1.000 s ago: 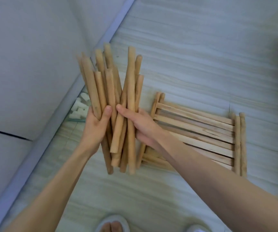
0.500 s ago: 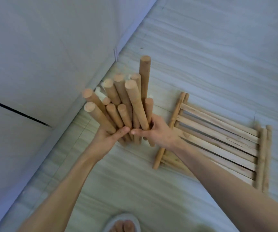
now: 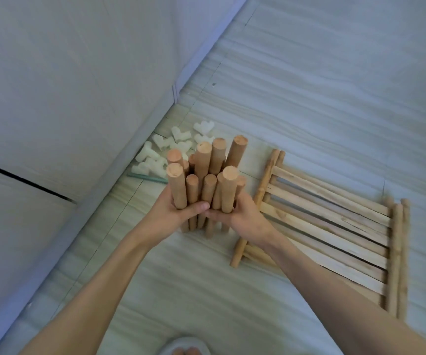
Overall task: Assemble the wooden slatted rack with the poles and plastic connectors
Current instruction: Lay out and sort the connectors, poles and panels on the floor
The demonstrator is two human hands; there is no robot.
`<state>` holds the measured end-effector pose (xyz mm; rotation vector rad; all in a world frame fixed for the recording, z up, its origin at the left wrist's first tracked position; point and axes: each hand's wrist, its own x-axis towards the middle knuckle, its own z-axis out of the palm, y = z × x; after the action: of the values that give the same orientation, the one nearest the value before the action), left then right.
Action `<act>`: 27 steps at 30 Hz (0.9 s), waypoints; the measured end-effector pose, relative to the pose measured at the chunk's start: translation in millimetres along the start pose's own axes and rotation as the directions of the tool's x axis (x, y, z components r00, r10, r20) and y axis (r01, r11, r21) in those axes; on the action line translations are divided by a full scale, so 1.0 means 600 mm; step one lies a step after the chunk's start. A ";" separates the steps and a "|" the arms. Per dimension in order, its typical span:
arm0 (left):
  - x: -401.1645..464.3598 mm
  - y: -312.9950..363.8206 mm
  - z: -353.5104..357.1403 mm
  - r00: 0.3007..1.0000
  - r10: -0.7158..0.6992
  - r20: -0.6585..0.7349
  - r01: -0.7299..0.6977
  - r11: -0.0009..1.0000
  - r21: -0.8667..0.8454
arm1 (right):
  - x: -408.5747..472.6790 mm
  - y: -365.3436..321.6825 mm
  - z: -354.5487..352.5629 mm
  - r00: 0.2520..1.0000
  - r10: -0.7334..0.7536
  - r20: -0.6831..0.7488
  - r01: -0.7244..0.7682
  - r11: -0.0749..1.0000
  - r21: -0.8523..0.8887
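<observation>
Head view: both hands are meeting at the centre of the frame around a bundle of poles [image 3: 204,180]. The left hand [image 3: 174,213] is wrapping the bundle from the left, thumb lying across the front, its grip closing on the poles. The right hand [image 3: 240,216] is cupping the bundle from the right, fingers curling round the nearest pole, so that grip is closing on the poles too. The poles are standing nearly upright, round cut ends pointing up toward the camera at uneven heights, lower ends showing below the hands just over the floor [image 3: 322,98]; whether they are touching it cannot be told.

Right of centre, the slatted panels [image 3: 335,231] are lying flat on the floor, long slats running across between pole-like end rails; the right forearm is crossing over their near left corner. Just above and left of the bundle, a heap of white connectors [image 3: 178,139] is sitting on the floor close to the wall [image 3: 65,85], which is filling the upper left of the frame. A thin greenish strip [image 3: 146,177] is lying beside the heap. At the bottom centre edge, a slipper [image 3: 185,345] with toes is peeking in.
</observation>
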<state>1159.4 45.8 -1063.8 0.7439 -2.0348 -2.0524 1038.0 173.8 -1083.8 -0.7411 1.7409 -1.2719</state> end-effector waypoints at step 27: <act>-0.005 0.129 -0.004 0.955 0.267 -0.129 -0.257 0.962 0.093 | 0.011 -0.027 0.037 0.999 -0.034 -0.019 0.036 0.991 0.127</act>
<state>1145.2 40.1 -987.9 0.5756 -2.0186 -1.7370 1054.0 153.4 -1073.4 -0.6912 1.6487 -1.4027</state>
